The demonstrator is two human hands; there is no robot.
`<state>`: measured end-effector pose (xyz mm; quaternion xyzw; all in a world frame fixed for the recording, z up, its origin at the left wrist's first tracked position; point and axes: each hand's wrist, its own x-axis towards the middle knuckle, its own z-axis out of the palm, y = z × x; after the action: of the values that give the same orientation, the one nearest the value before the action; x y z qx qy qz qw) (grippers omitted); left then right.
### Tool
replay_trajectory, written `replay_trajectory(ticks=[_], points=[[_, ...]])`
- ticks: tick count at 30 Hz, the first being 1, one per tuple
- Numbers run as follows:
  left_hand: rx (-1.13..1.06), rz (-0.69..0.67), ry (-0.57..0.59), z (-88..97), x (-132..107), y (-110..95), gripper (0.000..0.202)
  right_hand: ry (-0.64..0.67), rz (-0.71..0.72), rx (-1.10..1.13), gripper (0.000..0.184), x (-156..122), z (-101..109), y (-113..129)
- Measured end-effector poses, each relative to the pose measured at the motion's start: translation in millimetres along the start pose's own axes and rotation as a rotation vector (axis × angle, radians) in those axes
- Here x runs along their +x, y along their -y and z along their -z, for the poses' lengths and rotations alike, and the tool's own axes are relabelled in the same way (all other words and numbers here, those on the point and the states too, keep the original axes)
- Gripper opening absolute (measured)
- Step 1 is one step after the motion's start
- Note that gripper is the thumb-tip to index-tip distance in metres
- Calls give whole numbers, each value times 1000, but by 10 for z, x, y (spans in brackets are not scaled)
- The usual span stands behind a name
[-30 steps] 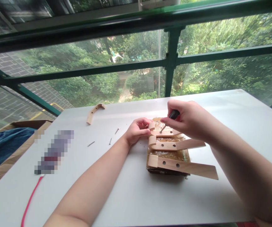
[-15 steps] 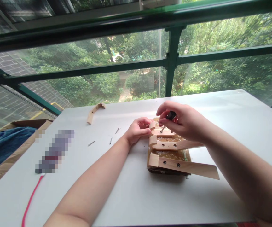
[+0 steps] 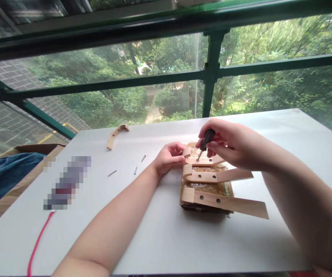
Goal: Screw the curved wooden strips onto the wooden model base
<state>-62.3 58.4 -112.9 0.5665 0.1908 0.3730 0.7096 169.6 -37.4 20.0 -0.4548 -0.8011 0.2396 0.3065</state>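
My right hand (image 3: 226, 144) grips a black-handled screwdriver (image 3: 207, 139), its tip down on a screw in the farthest wooden hook (image 3: 204, 161). With thumb and fingers, my left hand (image 3: 170, 157) pinches the curled left end of that same hook. Beneath lies a block wrapped in brown tape (image 3: 206, 188), with small holes showing in its top. Two more wooden hooks, a middle one (image 3: 206, 176) and a near one (image 3: 237, 204), lie across the block, each with two dark screws in it. My right hand partly covers the far hook's right end.
A loose curved wooden hook (image 3: 114, 135) lies at the table's back left. Three screws, one of them a screw (image 3: 143, 158) near my left wrist, are scattered on the white table (image 3: 154, 238). A blurred-out object with a red cord (image 3: 39, 240) lies left, beside a cardboard box (image 3: 53, 152).
My right hand has shifted its hold and opened its fingers somewhat, so more of the screwdriver's handle shows, standing more upright. The left hand stays on the hook.
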Motion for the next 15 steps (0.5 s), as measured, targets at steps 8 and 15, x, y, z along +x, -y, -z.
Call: replay_trajectory(ticks=[8, 15], points=[[30, -67, 9, -31, 6, -18, 28, -180, -80, -115, 27, 48, -60, -17], [26, -37, 13, -20, -2, -8, 30, -263, -57, -200, 30, 66, -159, 33]])
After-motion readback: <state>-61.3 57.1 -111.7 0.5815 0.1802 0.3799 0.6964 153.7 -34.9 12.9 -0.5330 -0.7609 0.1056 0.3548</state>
